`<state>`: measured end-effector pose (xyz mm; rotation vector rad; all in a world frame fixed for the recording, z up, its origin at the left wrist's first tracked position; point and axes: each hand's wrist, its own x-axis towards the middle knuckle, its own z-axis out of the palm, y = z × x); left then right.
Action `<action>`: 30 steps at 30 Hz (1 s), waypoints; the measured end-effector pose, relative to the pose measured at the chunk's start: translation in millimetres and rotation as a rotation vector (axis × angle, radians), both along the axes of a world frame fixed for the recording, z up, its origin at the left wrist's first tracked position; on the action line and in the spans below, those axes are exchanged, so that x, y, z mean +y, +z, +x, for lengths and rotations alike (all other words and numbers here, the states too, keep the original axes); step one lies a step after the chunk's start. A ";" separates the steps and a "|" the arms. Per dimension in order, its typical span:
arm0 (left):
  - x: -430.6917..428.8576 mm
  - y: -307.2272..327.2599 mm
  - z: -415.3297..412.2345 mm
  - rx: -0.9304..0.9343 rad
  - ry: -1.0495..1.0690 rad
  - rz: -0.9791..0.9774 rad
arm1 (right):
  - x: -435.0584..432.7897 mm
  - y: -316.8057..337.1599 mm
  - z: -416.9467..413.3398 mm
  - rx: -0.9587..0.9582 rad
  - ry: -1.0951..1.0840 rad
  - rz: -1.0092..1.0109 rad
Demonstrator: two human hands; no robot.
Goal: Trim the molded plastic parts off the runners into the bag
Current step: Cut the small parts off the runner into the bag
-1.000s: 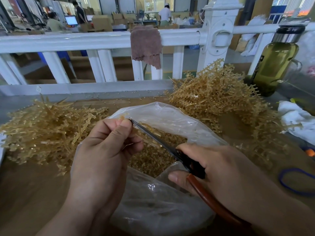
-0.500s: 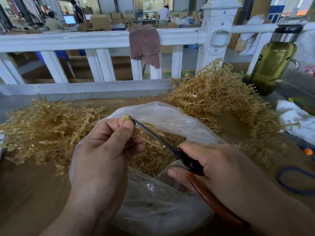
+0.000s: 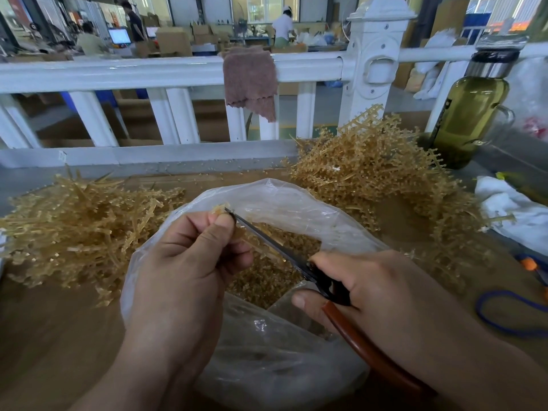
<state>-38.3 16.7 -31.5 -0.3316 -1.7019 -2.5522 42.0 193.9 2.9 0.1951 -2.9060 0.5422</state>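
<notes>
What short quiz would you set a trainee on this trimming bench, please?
1. True or false: the left hand pinches a runner piece above the open bag.
2. What hangs over the white railing? A) a brown cloth B) a glove C) a cable
3. Fill in: the right hand grips the ___, whose tip reaches the left hand's fingertips.
Key: 1 true; 2 A; 3 scissors.

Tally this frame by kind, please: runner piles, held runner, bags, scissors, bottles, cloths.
Runner piles: 2
Held runner: 1
Bag: 1
Scissors: 1
Bottle: 1
Cloths: 2, brown on the rail, white on the bench
Total: 8
</notes>
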 end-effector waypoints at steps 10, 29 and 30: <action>-5.9 0.5 -4.8 0.057 0.128 -0.149 | -0.9 1.2 0.0 -0.008 0.028 0.052; -9.3 7.6 -4.4 -0.010 0.002 0.022 | 3.8 -4.9 -2.6 -0.010 0.035 -0.074; -9.0 8.1 -4.1 -0.010 0.003 0.031 | 3.7 -4.5 -2.7 -0.011 0.039 -0.073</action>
